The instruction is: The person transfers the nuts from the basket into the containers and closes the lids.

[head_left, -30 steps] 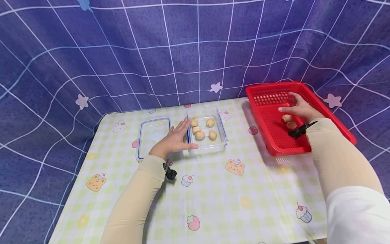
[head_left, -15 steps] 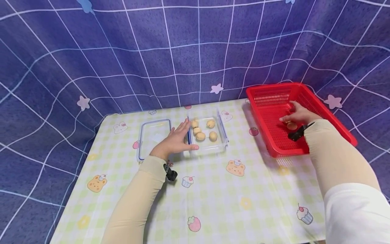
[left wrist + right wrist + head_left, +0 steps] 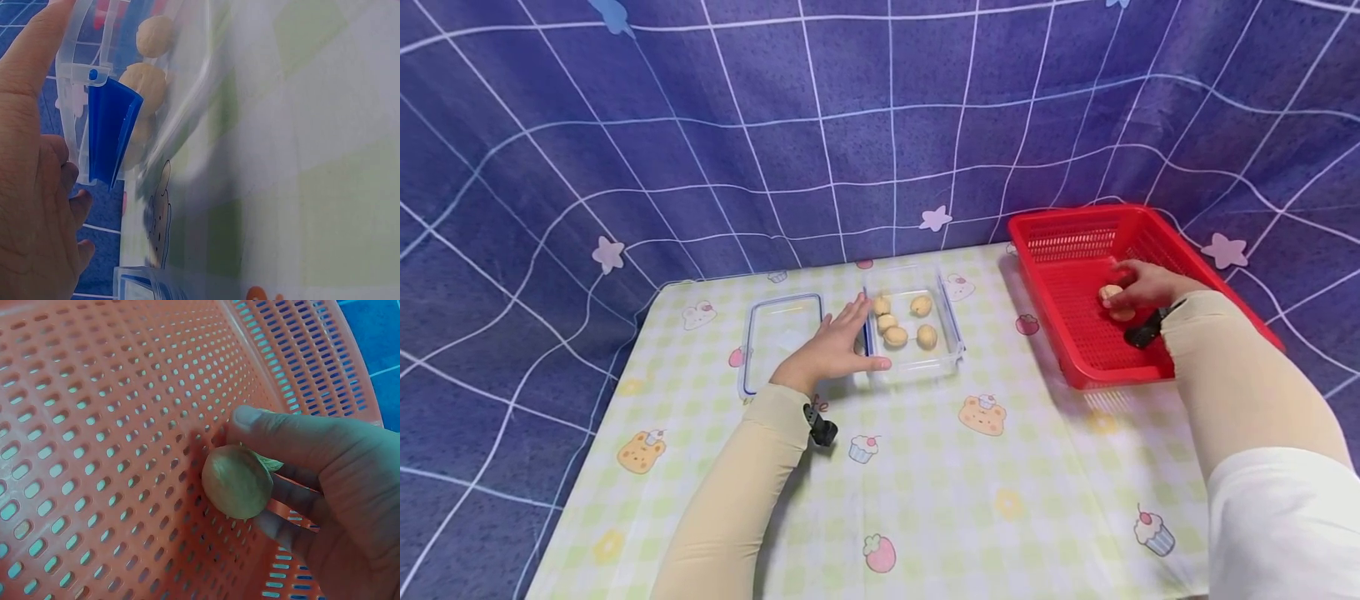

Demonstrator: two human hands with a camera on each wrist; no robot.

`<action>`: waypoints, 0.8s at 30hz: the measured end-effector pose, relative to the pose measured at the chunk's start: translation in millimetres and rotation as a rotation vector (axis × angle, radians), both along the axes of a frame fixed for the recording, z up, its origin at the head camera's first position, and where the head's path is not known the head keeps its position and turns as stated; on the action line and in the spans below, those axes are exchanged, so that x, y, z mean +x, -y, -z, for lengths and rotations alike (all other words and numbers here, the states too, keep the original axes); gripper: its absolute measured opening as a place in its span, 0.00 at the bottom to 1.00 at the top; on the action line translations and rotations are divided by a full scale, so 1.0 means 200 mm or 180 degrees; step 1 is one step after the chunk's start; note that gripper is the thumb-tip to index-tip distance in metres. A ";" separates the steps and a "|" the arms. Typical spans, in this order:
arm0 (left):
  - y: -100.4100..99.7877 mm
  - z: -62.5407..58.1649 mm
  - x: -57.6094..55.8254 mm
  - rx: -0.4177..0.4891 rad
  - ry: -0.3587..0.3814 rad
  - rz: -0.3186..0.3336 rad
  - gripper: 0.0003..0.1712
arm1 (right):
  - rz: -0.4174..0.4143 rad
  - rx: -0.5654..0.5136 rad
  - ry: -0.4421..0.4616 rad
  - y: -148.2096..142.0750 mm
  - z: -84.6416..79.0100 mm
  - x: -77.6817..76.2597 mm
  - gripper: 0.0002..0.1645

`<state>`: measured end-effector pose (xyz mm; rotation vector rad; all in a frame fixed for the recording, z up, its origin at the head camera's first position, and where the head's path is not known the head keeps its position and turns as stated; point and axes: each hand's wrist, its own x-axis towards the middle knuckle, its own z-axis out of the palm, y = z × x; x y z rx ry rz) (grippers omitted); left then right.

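Observation:
My right hand (image 3: 1150,285) reaches down into the red plastic basket (image 3: 1060,346), thumb and fingers curled round a walnut (image 3: 272,464). Most of that walnut is hidden in the right wrist view by a second walnut (image 3: 234,482), which lies in front of it on the basket's holed floor. Over on the left, my left hand (image 3: 829,346) has its fingers spread along the near left side of a clear plastic container (image 3: 917,367). Several walnuts (image 3: 896,336) lie inside this container. A blue locking flap (image 3: 111,131) hangs on its side beside the hand.
A clear lid (image 3: 771,329) with a blue seal lies flat to the left of the container, partly behind the left hand. The table has a checked cloth (image 3: 940,500) with printed cartoons. A blue grid-patterned curtain (image 3: 775,150) stands behind.
My right hand has lowered in the basket, and its spread thumb and fingers have closed round a walnut. The left hand stays at the container.

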<state>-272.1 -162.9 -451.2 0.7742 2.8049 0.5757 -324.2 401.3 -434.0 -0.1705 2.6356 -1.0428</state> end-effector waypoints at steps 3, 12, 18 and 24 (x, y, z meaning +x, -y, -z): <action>0.01 0.00 0.00 0.0002 -0.0011 -0.0004 0.70 | 0.0040 0.0006 0.0037 0.00 0.01 -0.01 0.35; 0.00 0.00 0.00 -0.0015 -0.0042 0.0005 0.70 | 0.0015 0.0165 -0.0027 -0.01 0.02 -0.02 0.26; 0.00 0.00 0.01 -0.0005 -0.0032 -0.0009 0.70 | 0.0009 0.0260 -0.0199 0.00 0.00 -0.01 0.28; 0.00 0.00 0.01 -0.0019 -0.0030 -0.0015 0.70 | -0.0013 0.0316 -0.0292 0.01 -0.02 0.00 0.29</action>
